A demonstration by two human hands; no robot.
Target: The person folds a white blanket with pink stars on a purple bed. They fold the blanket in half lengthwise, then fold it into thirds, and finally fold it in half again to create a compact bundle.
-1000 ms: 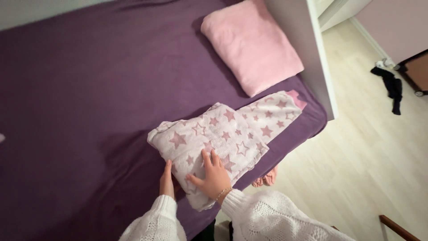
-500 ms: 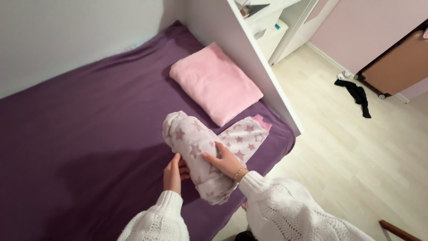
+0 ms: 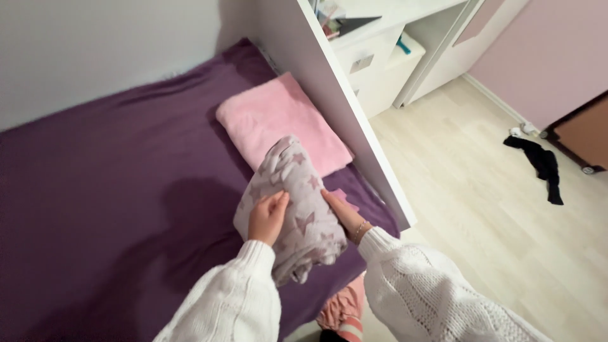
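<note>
Both hands hold a folded star-patterned garment (image 3: pixel 292 202) above the purple bed (image 3: pixel 107 190): left hand (image 3: pixel 267 217) clasping its near-left edge, right hand (image 3: pixel 345 214) gripping its right side. Pink folded blanket (image 3: pixel 278 123) lies just beyond, beside a white shelf unit (image 3: pixel 335 107).

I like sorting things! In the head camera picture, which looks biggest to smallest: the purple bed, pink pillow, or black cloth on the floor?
1. purple bed
2. pink pillow
3. black cloth, though it lies farther away, so it may look smaller than it is.
</note>
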